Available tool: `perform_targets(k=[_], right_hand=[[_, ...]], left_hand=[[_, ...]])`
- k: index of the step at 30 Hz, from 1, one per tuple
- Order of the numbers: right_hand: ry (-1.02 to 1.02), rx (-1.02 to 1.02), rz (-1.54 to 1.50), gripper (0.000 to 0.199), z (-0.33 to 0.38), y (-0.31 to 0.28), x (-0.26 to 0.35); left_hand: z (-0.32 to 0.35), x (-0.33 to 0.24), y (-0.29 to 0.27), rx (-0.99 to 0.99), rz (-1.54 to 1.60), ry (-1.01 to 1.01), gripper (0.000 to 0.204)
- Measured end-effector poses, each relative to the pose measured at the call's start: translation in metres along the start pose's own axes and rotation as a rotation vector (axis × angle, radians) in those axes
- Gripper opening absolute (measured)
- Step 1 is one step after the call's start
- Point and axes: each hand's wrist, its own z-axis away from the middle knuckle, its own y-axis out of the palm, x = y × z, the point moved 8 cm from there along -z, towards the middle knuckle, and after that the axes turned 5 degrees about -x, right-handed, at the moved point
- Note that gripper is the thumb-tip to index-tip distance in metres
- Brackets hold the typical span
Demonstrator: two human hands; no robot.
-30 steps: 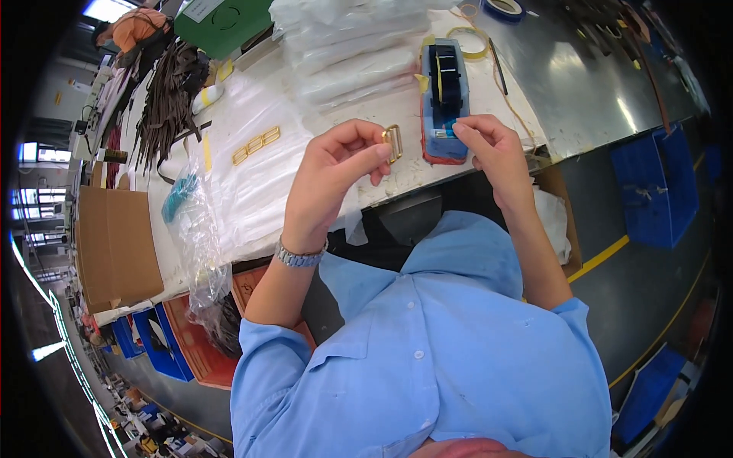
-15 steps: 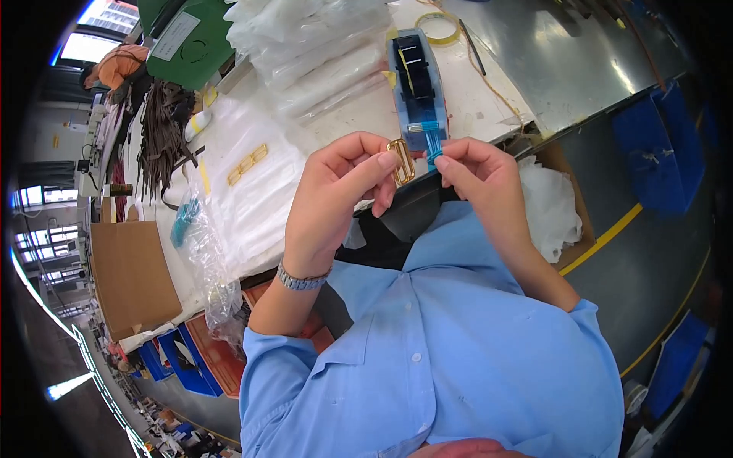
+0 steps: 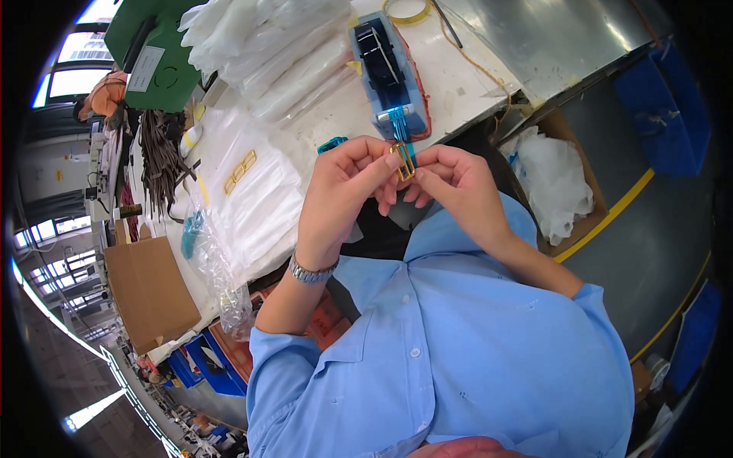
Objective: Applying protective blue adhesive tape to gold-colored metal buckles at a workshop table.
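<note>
A gold slide buckle (image 3: 405, 162) is pinched between the thumb and fingers of my left hand (image 3: 328, 195). My right hand (image 3: 466, 195) is closed at the buckle's right side, on the blue tape (image 3: 399, 126). That strip runs down from a tape dispenser (image 3: 392, 84) just beyond my hands, and its lower part passes behind the buckle. Whether the tape sticks to the buckle cannot be seen. Several joined gold buckles (image 3: 240, 172) lie on white plastic sheeting to the left. A small teal bundle (image 3: 331, 143) shows past my left fingers.
Clear plastic bags (image 3: 267, 53) are piled at the back of the white table. A green machine (image 3: 153, 57), brown straps (image 3: 159, 156) and a cardboard sheet (image 3: 150, 290) stand at the left. On the right, a cardboard box holds white plastic (image 3: 553, 187). A tape roll (image 3: 406, 9) lies behind the dispenser.
My hands have come together: the right hand moved left to the buckle, bringing the blue tape against or close to it. The head view has shifted, and the teal bundle now shows.
</note>
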Motion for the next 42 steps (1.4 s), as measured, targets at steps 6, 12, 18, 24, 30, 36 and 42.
perform_targets(k=[6,12,18,24,30,36,42], right_hand=[[-0.015,-0.020,-0.037,0.019,0.001,-0.001,-0.002],[-0.026,-0.017,-0.027,0.020,0.000,-0.001,-0.002],[-0.020,-0.010,-0.059,0.021,0.001,0.000,-0.003],[0.134,0.011,-0.312,0.024,-0.005,-0.005,-0.026],[0.218,0.022,-0.366,0.025,-0.008,-0.007,-0.035],[0.382,0.086,-0.499,0.026,-0.012,-0.013,-0.052],[0.427,0.100,-0.485,0.031,-0.010,-0.010,-0.043]], left_hand=[[-0.005,0.001,0.000,-0.001,-0.032,-0.017,0.020],[-0.005,0.000,0.002,-0.016,-0.046,-0.021,0.020],[-0.008,0.003,0.002,-0.012,-0.064,-0.013,0.021],[-0.012,0.010,0.002,-0.023,-0.032,-0.042,0.021],[-0.016,0.013,0.000,-0.035,-0.011,-0.104,0.020],[-0.020,0.019,-0.002,-0.040,0.064,-0.167,0.019],[-0.020,0.025,-0.003,-0.052,0.125,-0.183,0.019]])
